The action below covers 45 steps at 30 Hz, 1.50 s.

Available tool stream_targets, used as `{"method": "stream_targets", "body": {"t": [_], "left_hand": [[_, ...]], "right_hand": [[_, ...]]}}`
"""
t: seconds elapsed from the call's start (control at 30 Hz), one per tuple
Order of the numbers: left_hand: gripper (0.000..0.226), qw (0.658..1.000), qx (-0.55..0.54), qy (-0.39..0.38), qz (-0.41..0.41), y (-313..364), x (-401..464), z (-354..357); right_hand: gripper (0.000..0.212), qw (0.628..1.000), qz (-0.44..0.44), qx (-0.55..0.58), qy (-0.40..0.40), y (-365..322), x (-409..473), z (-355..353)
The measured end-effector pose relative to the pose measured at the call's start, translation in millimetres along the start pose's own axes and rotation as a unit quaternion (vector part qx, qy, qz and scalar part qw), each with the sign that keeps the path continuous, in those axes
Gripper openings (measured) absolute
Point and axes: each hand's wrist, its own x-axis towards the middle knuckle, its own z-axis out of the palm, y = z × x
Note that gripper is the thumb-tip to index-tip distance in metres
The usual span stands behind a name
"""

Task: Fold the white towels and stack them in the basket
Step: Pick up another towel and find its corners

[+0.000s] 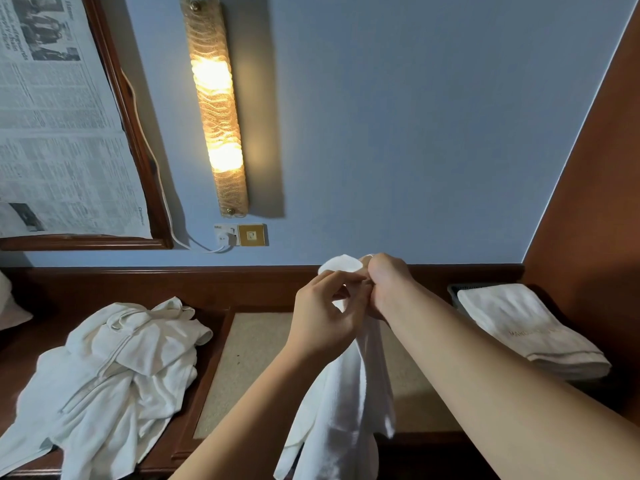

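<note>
White cloth towel hangs above the wooden desk, its top pinched by the left hand and gripped by the right hand, while faint unreadable gold lettering marks the folded white towels in the dark basket at right.

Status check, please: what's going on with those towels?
Both hands, left hand and right hand, pinch hanging towel. Folded towels in basket. Unfolded pile waits.
</note>
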Motion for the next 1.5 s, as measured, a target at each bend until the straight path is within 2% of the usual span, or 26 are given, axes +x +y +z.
{"method": "stream_targets", "body": {"t": [0.13, 0.23, 0.4, 0.63, 0.8, 0.93, 1.0, 1.03, 1.07, 1.1, 1.13, 1.2, 1.23, 1.27, 1.3, 1.4, 1.43, 1.5], "left_hand": [[0.008, 0.999, 0.052, 0.006, 0.009, -1, 2, 4], [0.023, 0.996, 0.065, 0.003, -0.061, 6, 1, 2], [0.015, 0.99, 0.023, 0.051, -0.13, 9, 2, -2], [0.004, 0.983, -0.041, 0.091, -0.156, 12, -2, -4], [0.008, 0.968, -0.11, 0.113, -0.193, 9, 8, -16], [0.007, 0.975, -0.099, 0.093, -0.173, 7, 14, -30], [0.006, 0.981, -0.092, 0.064, -0.156, 6, 19, -38], [0.006, 0.984, -0.09, 0.043, -0.148, 5, 22, -43], [0.006, 0.986, -0.085, 0.019, -0.139, 5, 26, -49], [0.007, 0.989, -0.076, -0.008, -0.128, 6, 30, -54], [0.007, 0.991, -0.066, -0.034, -0.115, 7, 35, -59], [0.007, 0.991, -0.051, -0.084, -0.09, 12, 44, -67], [0.006, 0.991, -0.04, -0.104, -0.077, 15, 48, -71], [0.006, 0.991, -0.026, -0.121, -0.059, 17, 53, -74], [0.005, 0.99, -0.011, -0.137, -0.038, 20, 57, -77], [0.006, 0.987, 0.015, -0.162, 0.008, 29, 66, -86], [0.005, 0.986, 0.017, -0.163, 0.014, 31, 68, -89], [0.004, 0.988, 0.012, -0.156, 0.006, 33, 69, -92]], "right_hand": [[0.016, 0.998, 0.019, 0.055, 0.008, 2, -5, -1], [0.02, 0.995, 0.026, 0.095, -0.003, 2, -11, -1], [0.024, 0.988, 0.029, 0.151, -0.028, 5, -12, -3], [0.027, 0.986, 0.029, 0.161, -0.039, 12, -13, -9], [0.03, 0.993, 0.021, 0.102, -0.047, 20, -22, -23], [0.032, 0.995, 0.011, -0.088, -0.055, 23, -13, -37], [0.03, 0.971, -0.008, -0.226, -0.08, 18, -14, -48], [0.026, 0.943, -0.026, -0.32, -0.092, 14, -17, -52], [0.026, 0.901, -0.049, -0.417, -0.106, 8, -21, -57], [0.034, 0.855, -0.077, -0.498, -0.122, 2, -25, -62], [0.053, 0.817, -0.107, -0.549, -0.142, -4, -27, -65], [0.101, 0.788, -0.188, -0.549, -0.206, -13, -33, -64], [0.113, 0.795, -0.226, -0.504, -0.251, -15, -37, -60], [0.115, 0.807, -0.258, -0.445, -0.291, -15, -39, -55], [0.105, 0.818, -0.285, -0.391, -0.312, -15, -39, -50], [0.04, 0.828, -0.349, -0.322, -0.298, -19, -44, -39], [0.031, 0.828, -0.365, -0.32, -0.28, -21, -45, -37], [0.026, 0.824, -0.385, -0.33, -0.254, -24, -50, -35]]}}
